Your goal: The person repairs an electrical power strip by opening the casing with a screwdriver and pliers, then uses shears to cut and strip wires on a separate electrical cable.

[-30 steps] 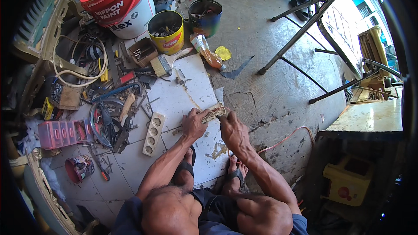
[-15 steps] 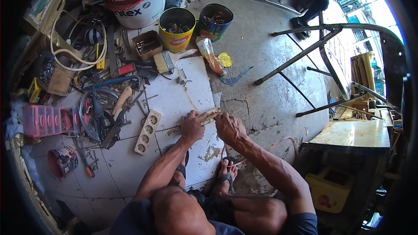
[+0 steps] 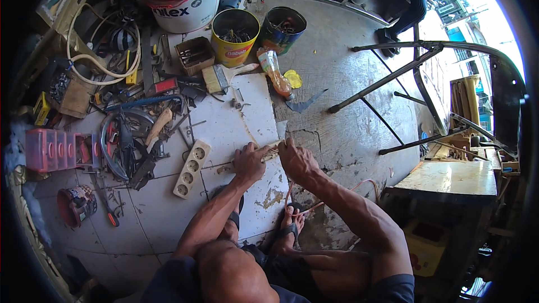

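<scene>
My left hand [image 3: 250, 163] is closed around the left part of a pale, narrow piece [image 3: 272, 148], held low over the white tiles. At the right end of that piece, the fingers of my right hand [image 3: 298, 160] are pinched together. What they pinch is hidden. A thin orange-pink cable [image 3: 320, 204] runs in a loop on the floor below my right forearm; where its upper end goes is hidden near my right hand. Left of my hands lies a white power strip [image 3: 192, 169] with several sockets.
Tools and metal scraps, a hacksaw [image 3: 145, 102] and a brush [image 3: 215, 79] crowd the left. Behind stand a paint bucket [image 3: 182, 5], a yellow tin [image 3: 234, 39] and a dark tin [image 3: 283, 31]. A metal-legged frame [image 3: 387, 81] and low table [image 3: 446, 178] are right. A person [image 3: 412, 8] is far right.
The view has shifted slightly. My right fingers have risen a little at the end of the pale piece; my left hand keeps its hold almost unmoved.
</scene>
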### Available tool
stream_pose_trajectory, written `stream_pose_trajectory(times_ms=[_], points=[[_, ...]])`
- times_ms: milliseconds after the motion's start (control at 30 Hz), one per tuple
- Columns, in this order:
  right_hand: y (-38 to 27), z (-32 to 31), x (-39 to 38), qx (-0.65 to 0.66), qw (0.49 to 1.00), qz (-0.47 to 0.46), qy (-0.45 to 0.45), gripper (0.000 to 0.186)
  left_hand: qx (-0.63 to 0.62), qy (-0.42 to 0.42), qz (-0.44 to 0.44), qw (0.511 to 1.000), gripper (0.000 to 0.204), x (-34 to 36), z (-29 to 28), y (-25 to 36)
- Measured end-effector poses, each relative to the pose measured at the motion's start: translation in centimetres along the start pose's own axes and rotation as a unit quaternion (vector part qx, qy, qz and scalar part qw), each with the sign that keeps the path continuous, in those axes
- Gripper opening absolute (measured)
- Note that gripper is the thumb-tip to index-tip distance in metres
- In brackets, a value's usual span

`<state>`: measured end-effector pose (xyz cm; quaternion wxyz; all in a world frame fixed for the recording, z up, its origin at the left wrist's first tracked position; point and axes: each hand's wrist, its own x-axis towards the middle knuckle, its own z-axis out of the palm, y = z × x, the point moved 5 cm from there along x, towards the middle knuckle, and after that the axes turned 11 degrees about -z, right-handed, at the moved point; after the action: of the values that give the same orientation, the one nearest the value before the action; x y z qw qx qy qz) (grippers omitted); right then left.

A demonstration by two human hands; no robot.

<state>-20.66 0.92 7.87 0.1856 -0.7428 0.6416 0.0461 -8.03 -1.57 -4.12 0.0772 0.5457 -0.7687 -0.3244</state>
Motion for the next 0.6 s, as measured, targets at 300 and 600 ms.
stream_pose_trajectory(times_ms=[300, 600], points=[[1.8, 1.6, 0.6, 0.071, 0.992, 0.102, 0.009, 0.017, 0.020, -0.004, 0.004, 1.000, 0.055, 0.0, -0.2, 0.3], [1.6, 1.0, 1.3, 0.010, 0.998, 0.014, 0.052, 0.016, 0.030, -0.042, 0.009, 0.999, 0.057, 0.1, 0.1, 1.1]])
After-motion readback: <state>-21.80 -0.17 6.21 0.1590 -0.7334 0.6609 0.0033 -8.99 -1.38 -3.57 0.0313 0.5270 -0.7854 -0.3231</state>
